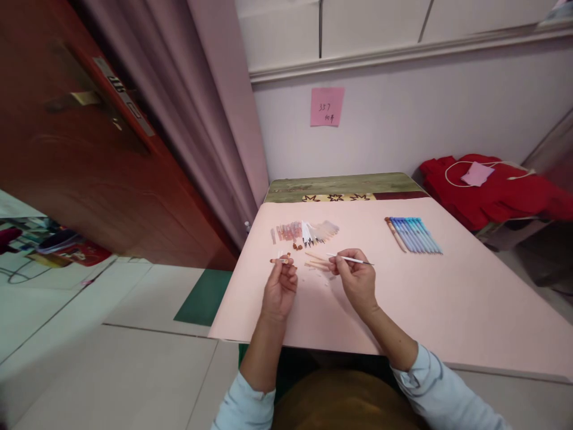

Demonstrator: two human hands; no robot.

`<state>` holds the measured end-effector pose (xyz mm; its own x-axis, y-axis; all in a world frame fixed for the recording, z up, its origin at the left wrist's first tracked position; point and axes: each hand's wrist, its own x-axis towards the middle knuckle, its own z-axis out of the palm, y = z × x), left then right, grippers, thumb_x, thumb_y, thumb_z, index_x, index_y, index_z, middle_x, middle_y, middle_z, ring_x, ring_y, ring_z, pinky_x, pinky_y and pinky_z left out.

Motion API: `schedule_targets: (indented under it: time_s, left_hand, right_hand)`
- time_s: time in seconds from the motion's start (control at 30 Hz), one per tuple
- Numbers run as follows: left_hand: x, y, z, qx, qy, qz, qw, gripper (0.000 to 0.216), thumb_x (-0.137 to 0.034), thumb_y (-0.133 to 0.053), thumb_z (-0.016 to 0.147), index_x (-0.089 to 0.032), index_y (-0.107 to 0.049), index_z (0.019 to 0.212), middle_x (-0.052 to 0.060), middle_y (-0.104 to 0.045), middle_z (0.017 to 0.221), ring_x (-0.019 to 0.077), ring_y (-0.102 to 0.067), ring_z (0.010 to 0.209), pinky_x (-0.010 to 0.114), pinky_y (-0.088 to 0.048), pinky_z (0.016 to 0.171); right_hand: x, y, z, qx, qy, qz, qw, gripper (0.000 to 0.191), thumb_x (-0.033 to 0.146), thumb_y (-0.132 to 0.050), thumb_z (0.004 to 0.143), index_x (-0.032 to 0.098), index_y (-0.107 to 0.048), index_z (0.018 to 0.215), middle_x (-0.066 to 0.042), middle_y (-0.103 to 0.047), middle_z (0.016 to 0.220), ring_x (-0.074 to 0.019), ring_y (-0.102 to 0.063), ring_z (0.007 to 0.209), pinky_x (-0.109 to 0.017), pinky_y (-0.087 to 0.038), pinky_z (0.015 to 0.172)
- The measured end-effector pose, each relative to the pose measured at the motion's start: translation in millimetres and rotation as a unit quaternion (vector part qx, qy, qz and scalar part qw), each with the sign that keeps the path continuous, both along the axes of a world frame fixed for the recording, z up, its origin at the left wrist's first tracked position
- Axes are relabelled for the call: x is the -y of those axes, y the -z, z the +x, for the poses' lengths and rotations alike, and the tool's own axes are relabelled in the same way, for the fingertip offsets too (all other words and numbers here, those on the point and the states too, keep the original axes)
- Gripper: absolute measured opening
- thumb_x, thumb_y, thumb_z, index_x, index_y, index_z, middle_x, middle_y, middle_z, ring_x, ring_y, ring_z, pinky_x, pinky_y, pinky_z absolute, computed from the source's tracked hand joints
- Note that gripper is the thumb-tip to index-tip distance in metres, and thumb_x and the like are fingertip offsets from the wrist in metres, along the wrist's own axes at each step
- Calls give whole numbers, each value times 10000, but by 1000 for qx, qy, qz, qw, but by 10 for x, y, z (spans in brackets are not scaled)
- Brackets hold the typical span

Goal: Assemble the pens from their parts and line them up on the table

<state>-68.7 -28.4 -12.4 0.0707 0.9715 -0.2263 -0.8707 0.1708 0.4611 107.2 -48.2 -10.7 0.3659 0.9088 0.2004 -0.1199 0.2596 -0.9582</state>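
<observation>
My left hand (281, 286) pinches a short pen part (279, 261), brownish at one end and pale along its length. In my right hand (358, 280), between thumb and fingers, is a thin white pen refill (353, 258) with a dark tip pointing right. Several beige pen barrels (316, 255) lie on the pink tabletop between the hands. Beyond them are a fan of white refills (308, 233), pale clear caps (328, 229) and a row of pinkish-orange pen parts (290, 231). Small brown pieces (297, 246) lie just past my left hand.
A row of blue and lilac pens (414, 235), with a beige one at its left end, lies on the right of the table (447, 310). Red cloth (501, 191) with a white cable is at the far right. A brown door (102, 149) and curtain stand left.
</observation>
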Motion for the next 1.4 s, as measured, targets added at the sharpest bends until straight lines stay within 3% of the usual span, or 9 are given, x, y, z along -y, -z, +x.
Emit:
schedule_targets:
  time_s: [0.1,0.23,0.5,0.6,0.73,0.87,1.07,1.2,1.4]
  left_hand:
    - [116,-21,241,-17,3,-49,999,147,-204,-546,945,-115,-661,963,90,-701,983,107,-665,772,214,-563,684]
    - [181,-22,424,4,16,-85,996,171,-193,-537,949,-105,-677,906,117,-717,1031,162,-693,942,301,-562,878]
    - [168,-45,375,18,-16,-107,994,173,-144,-521,950,-98,-687,928,102,-740,923,142,-710,853,276,-573,833]
    - [123,-70,248,2,-54,-98,994,155,-145,-538,943,-100,-679,988,113,-736,979,153,-710,890,290,-576,847]
    - [42,-101,92,-6,-92,-79,993,125,-163,-562,933,-109,-674,942,112,-729,1020,165,-701,956,307,-574,880]
    - [-10,-129,6,-17,-112,-75,991,151,-177,-544,944,-108,-675,915,104,-729,994,165,-705,932,301,-585,855]
    - [-25,-139,-45,-18,-133,-94,986,155,-157,-533,946,-102,-672,904,100,-727,964,149,-705,910,297,-583,876]
    - [-86,-162,-20,-9,-142,-97,985,145,-131,-531,943,-102,-666,900,95,-719,937,137,-703,908,295,-575,898]
    - [-241,-237,94,10,-141,-89,986,147,-135,-518,948,-92,-645,887,101,-706,938,138,-703,899,302,-571,912]
  right_hand:
    - [9,14,-108,57,4,15,998,233,406,-696,815,187,-674,890,-51,-714,841,-177,-681,740,-295,-562,675]
    - [21,37,-161,156,-5,50,986,171,370,-700,821,217,-746,880,-62,-715,899,-192,-675,842,-284,-556,689]
    - [1,130,-72,234,-84,54,967,287,315,-643,860,239,-705,1130,-53,-712,944,-167,-651,790,-288,-536,729]
    - [-48,179,61,288,-46,-8,956,280,296,-582,875,224,-690,1124,-40,-715,928,-162,-631,741,-291,-508,707]
    - [-128,219,171,468,1,-98,878,142,302,-600,861,248,-729,840,-31,-707,885,-194,-620,782,-299,-430,669]
    - [-196,237,127,589,-4,-91,803,185,273,-564,895,226,-720,809,-65,-689,836,-220,-605,805,-312,-373,649]
    - [-227,225,67,653,-9,-66,754,187,261,-539,923,195,-677,816,-92,-681,812,-231,-591,772,-328,-345,652]
    - [-129,131,152,607,13,-87,790,130,249,-548,904,206,-648,832,-76,-687,774,-214,-591,689,-309,-338,605]
    - [264,59,339,312,-98,-100,940,242,404,-594,855,234,-688,1000,-7,-676,712,-179,-605,627,-275,-436,584]
